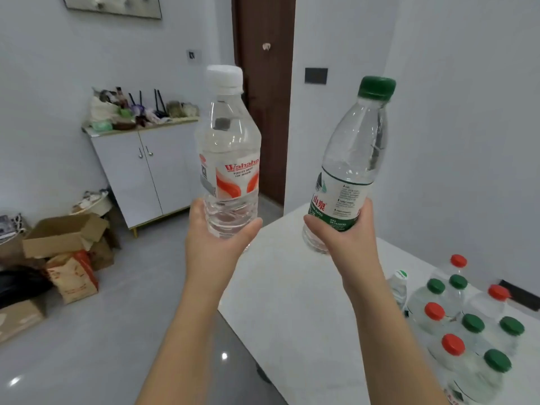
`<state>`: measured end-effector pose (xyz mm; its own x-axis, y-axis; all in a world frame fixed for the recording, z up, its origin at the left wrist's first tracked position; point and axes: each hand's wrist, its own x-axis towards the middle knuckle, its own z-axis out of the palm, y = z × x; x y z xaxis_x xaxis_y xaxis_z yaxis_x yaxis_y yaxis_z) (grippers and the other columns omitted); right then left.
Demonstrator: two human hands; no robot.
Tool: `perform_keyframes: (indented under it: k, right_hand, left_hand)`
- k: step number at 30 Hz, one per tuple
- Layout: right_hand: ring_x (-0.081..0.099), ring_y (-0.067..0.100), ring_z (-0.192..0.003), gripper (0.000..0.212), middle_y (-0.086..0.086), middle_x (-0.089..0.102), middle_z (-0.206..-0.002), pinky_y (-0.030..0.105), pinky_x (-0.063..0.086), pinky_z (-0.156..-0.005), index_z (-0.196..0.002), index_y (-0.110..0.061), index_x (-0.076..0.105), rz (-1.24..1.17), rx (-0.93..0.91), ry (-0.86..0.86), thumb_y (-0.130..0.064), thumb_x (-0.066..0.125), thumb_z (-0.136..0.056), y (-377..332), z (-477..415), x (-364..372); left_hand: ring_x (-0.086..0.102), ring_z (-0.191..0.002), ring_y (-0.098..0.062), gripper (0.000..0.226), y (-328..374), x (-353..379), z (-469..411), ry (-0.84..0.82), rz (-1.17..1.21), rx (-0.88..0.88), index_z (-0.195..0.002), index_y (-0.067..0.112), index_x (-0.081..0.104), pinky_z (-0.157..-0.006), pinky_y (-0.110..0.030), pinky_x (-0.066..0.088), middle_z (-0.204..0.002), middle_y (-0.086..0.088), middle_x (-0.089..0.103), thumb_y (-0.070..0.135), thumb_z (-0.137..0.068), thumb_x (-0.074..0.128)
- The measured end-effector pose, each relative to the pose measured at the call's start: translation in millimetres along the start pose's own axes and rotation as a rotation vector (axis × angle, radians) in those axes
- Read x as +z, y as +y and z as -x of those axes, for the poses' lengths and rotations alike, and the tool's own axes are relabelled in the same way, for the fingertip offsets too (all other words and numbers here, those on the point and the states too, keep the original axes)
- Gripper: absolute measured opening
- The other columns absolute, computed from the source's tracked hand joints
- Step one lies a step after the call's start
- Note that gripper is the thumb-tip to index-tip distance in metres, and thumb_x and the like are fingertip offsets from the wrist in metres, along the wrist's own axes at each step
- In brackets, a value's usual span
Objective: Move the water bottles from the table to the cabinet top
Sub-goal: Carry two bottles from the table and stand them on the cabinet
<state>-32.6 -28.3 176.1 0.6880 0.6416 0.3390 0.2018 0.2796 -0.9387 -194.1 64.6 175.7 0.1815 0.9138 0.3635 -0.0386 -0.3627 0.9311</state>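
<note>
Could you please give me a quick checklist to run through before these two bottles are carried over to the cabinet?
1. Left hand grips the white-capped bottle: ok.
2. Right hand grips the green-capped bottle: ok.
3. Both caps on: ok; tightness cannot tell.
4. Free space on the cabinet top: not ok, mostly cluttered.
5. Floor path past the cardboard boxes: ok.
6. Table emptied of bottles: not ok, a cluster remains.

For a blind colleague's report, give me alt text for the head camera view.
The left hand holds a white-capped bottle and the right hand a green-capped bottle, both raised. More bottles stand on the white table; a cluttered white cabinet stands beyond.
</note>
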Motion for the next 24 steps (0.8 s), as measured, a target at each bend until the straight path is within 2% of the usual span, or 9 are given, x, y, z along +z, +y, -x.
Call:
perform_keyframes:
  k: [3, 5, 10, 14, 20, 24]
  right_hand:
    - [0.067, 0.003, -0.095, 0.054, -0.014, 0.067, -0.104, 0.024, 0.053, -0.076, -0.104, -0.039, 0.048, -0.055, -0.016, -0.014, -0.011, 0.083, -0.075, -14, 1, 22]
    - [0.068, 0.007, -0.096, 0.051, -0.011, 0.069, -0.104, 0.026, 0.055, -0.075, -0.105, -0.036, 0.052, -0.077, -0.023, -0.025, -0.009, 0.082, -0.075, -22, 0, 35]
    - [0.069, 0.001, -0.086, 0.047, -0.013, 0.071, -0.098, 0.020, 0.053, -0.069, -0.102, -0.034, 0.058, -0.086, -0.041, -0.070, -0.005, 0.082, -0.074, -28, -3, 65]
    - [0.070, 0.005, -0.087, 0.048, -0.013, 0.072, -0.096, 0.027, 0.055, -0.073, -0.103, -0.033, 0.058, -0.087, -0.032, -0.102, -0.004, 0.082, -0.074, -22, -7, 93]
    - [0.069, 0.010, -0.092, 0.054, -0.010, 0.071, -0.101, 0.033, 0.055, -0.076, -0.112, -0.030, 0.058, -0.056, -0.023, -0.144, -0.005, 0.083, -0.072, -1, -22, 129]
    - [0.068, 0.012, -0.094, 0.059, -0.009, 0.071, -0.102, 0.032, 0.055, -0.077, -0.119, -0.027, 0.057, -0.047, 0.002, -0.179, -0.003, 0.083, -0.072, 21, -39, 157]
  left_hand:
    - [0.065, -0.083, 0.007, 0.049, 13, -31, -9, 0.063, 0.026, 0.038, -0.108, 0.025, 0.054, -0.073, -0.016, 0.048, -0.100, 0.012, 0.067, 0.016, -0.071, 0.085]
    - [0.065, -0.086, 0.004, 0.047, 17, -51, -16, 0.095, 0.038, 0.052, -0.104, 0.030, 0.054, -0.077, -0.020, 0.048, -0.102, 0.010, 0.068, 0.016, -0.071, 0.085]
    - [0.066, -0.093, -0.003, 0.048, 16, -88, -30, 0.172, 0.063, 0.054, -0.103, 0.036, 0.054, -0.079, -0.024, 0.047, -0.103, 0.010, 0.069, 0.015, -0.072, 0.084]
    - [0.066, -0.092, -0.005, 0.046, 8, -112, -46, 0.206, 0.042, 0.047, -0.098, 0.036, 0.054, -0.081, -0.027, 0.049, -0.100, 0.011, 0.069, 0.015, -0.071, 0.085]
    - [0.067, -0.096, -0.008, 0.059, -19, -139, -68, 0.213, -0.026, -0.010, -0.109, 0.033, 0.057, -0.085, -0.032, 0.051, -0.103, 0.010, 0.070, 0.026, -0.060, 0.089]
    - [0.066, -0.095, -0.008, 0.058, -40, -150, -89, 0.259, -0.037, -0.050, -0.111, 0.029, 0.055, -0.087, -0.035, 0.051, -0.103, 0.009, 0.068, 0.013, -0.067, 0.088]
